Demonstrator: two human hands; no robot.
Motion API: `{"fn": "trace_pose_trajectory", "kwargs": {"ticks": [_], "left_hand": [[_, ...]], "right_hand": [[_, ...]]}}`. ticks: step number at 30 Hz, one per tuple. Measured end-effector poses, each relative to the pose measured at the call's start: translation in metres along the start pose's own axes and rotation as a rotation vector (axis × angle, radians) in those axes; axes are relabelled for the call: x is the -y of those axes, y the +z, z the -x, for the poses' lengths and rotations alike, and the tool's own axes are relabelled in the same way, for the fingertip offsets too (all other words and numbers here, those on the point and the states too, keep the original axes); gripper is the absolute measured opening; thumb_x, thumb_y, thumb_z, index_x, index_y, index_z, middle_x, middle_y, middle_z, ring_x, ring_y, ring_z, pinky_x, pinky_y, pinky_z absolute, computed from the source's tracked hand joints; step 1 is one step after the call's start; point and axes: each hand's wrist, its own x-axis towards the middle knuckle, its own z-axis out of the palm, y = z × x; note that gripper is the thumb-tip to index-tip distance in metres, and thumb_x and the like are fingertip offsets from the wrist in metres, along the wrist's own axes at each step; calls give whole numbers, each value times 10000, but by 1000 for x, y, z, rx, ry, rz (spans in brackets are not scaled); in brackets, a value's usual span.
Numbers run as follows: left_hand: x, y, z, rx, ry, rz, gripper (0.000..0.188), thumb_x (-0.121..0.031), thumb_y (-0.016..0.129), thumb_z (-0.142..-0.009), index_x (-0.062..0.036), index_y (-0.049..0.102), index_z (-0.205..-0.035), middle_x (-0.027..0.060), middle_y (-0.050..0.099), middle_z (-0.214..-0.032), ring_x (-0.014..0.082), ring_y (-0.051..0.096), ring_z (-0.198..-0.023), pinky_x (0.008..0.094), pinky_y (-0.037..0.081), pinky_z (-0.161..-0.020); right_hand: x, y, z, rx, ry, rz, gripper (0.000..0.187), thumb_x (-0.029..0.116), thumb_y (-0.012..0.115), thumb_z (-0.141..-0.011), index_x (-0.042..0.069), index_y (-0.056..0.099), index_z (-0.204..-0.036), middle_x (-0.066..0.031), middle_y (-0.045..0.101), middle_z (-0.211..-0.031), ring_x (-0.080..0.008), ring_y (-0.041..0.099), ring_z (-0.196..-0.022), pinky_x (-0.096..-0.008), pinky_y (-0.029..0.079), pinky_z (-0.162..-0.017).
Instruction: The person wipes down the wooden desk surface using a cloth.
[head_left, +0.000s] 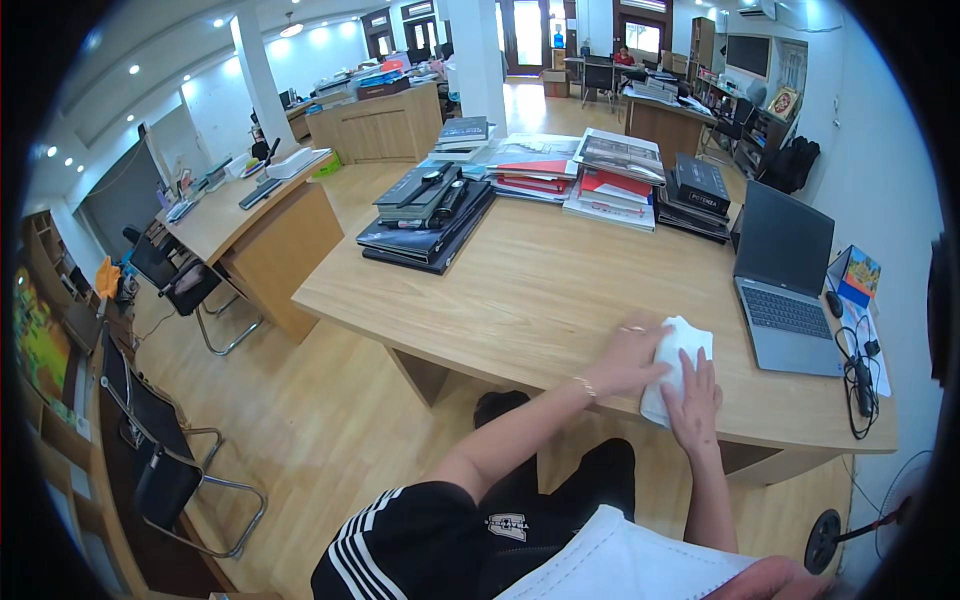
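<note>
White paper (620, 565) is seen closest, at the lower edge at 6 o'clock. On the wooden tabletop (520, 290), a white cloth (675, 365) is pressed flat near the front edge, at about 4 o'clock. The left hand (630, 358) is laid on its left side, grip apart and flat; the right hand (692, 400) is spread over its lower part likewise. At 3 o'clock an open grey laptop (785, 285) is placed.
</note>
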Motion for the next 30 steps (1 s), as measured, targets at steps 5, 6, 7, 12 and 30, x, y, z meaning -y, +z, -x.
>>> {"fn": "trace_pose_trajectory", "kwargs": {"ticks": [5,6,7,12,30], "left_hand": [[52,-100,59,-163,-189,-434,571,-391,651,-864,-51,550,-1312,252,520,-1356,452,437,-1292,504,327,-1087],[67,-116,73,-224,-244,-503,562,-395,650,-861,-47,563,-1294,252,527,-1343,454,452,-1268,501,336,-1075],[84,-131,86,-284,-298,-571,553,-398,649,-858,-44,576,-1277,251,535,-1330,457,467,-1244,499,345,-1063],[100,-169,116,-214,-606,-624,542,-427,596,-889,-64,574,-1290,235,500,-1378,449,405,-1298,542,297,-1084],[114,-159,115,-123,-633,-688,557,-402,558,-907,-32,524,-1322,200,486,-1408,428,384,-1337,551,262,-1110]], "right_hand": [[19,7,-32,168,24,210,772,550,564,-883,70,393,-1464,-274,284,-1526,-469,240,-1412,-609,133,-1127],[24,12,-40,168,22,207,772,550,564,-883,70,393,-1464,-274,284,-1526,-469,240,-1412,-609,133,-1127],[29,20,-48,181,-4,246,760,552,569,-878,80,408,-1453,-273,305,-1511,-456,259,-1404,-605,143,-1124],[92,21,-107,506,-33,201,679,543,576,-872,120,477,-1394,-242,404,-1436,-381,352,-1360,-581,184,-1113],[224,174,-177,225,-458,45,489,435,440,-965,301,454,-1436,-16,360,-1551,-299,308,-1427,-707,221,-1057]]}}
